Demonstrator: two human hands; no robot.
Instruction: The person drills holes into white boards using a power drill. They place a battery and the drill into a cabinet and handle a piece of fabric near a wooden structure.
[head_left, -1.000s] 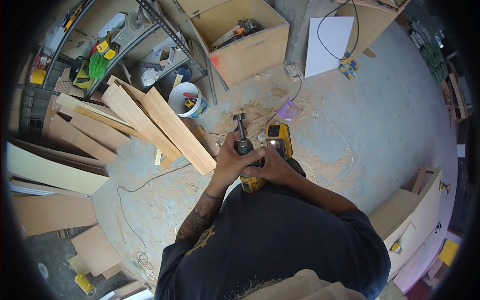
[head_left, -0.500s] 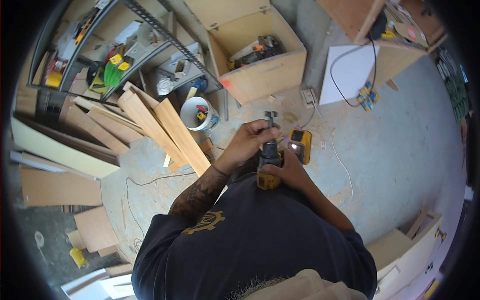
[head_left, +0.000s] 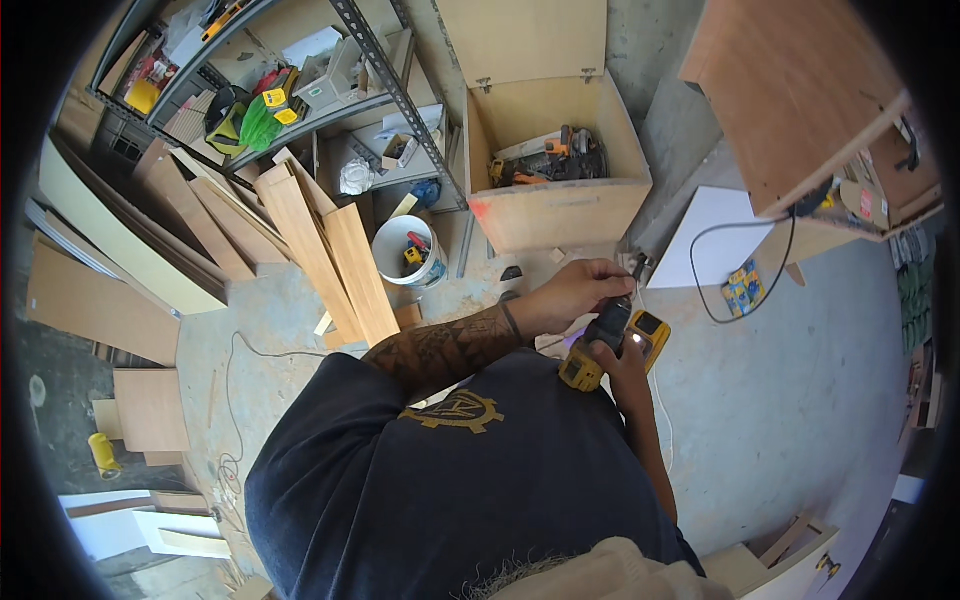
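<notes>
My right hand [head_left: 627,372] is wrapped round the grip of a yellow and black cordless drill [head_left: 581,369], held in front of my body with its work light lit. The drill points away from me, tilted to the right. At its front, the fingers of my left hand [head_left: 578,295] are closed on a dark bit [head_left: 639,266]. The bit has a wider head that shows past my fingertips. The left fingers partly hide where bit and chuck meet.
A white bucket [head_left: 426,272] with tools stands ahead to the left, beside leaning boards [head_left: 362,270]. Beyond it is an open plywood box [head_left: 570,217] holding power tools. A metal shelf [head_left: 385,60] rises far left. A white panel [head_left: 700,245] leans at the right near a black cable [head_left: 790,255].
Both hands and the drill have shifted to the right, and the drill now tilts rightward. My left forearm reaches further across my body. The whole view has turned and moved.
</notes>
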